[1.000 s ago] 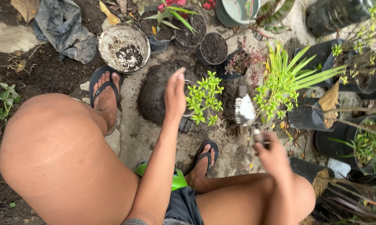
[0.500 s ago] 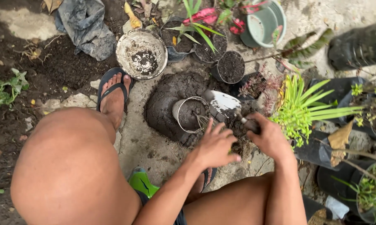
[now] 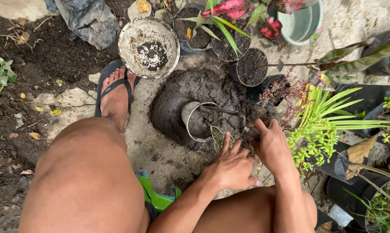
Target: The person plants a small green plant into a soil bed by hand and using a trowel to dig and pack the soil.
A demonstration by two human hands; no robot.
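My right hand [image 3: 270, 144] grips the handle of a metal trowel [image 3: 223, 111], whose blade now lies edge-on across a small grey pot [image 3: 190, 113] part-filled with dark soil. The pot sits in a mound of dark soil [image 3: 177, 92] on the concrete. My left hand [image 3: 230, 166] rests with fingers spread on a clump of roots and soil [image 3: 227, 137] just below the pot, beside my right hand. I cannot tell whether the left hand grips the clump or only presses on it.
A white bowl [image 3: 148, 45] with soil stands beyond my foot in a black sandal [image 3: 113, 92]. Black pots with soil [image 3: 252, 65] and green and red plants [image 3: 329, 116] crowd the back and right. A green stool [image 3: 154, 196] is under me. Loose earth lies at left.
The trowel blade has turned from flat to edge-on and moved over the pot. My left hand has slid down onto the root clump, close to my right hand.
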